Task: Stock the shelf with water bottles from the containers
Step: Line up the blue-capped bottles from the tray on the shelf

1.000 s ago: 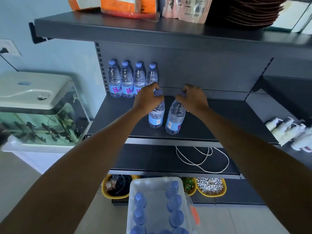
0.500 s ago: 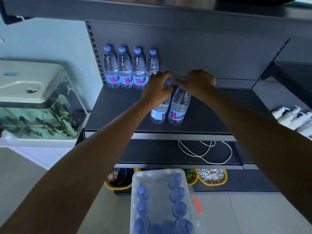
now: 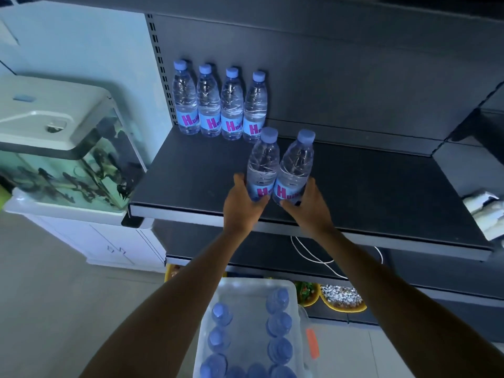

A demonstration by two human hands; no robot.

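Two water bottles with blue caps and pink-lettered labels stand side by side near the front of the dark shelf point(image 3: 191, 175). My left hand point(image 3: 242, 205) grips the base of the left bottle point(image 3: 263, 162). My right hand point(image 3: 308, 205) grips the base of the right bottle point(image 3: 297, 162). A row of several bottles point(image 3: 221, 102) stands against the shelf's back wall on the left. Below me, a clear plastic container point(image 3: 245, 290) holds several more capped bottles.
A fish tank point(image 3: 62, 148) on a white cabinet stands left of the shelf. White packages point(image 3: 485, 208) lie at the shelf's right end. A white cable point(image 3: 313, 255) lies on the lower shelf, and yellow bowls point(image 3: 341, 298) sit below it.
My hands slid from the caps of the two bottles down to their bases. The bottles now stand closer together, and my view has tilted downward.
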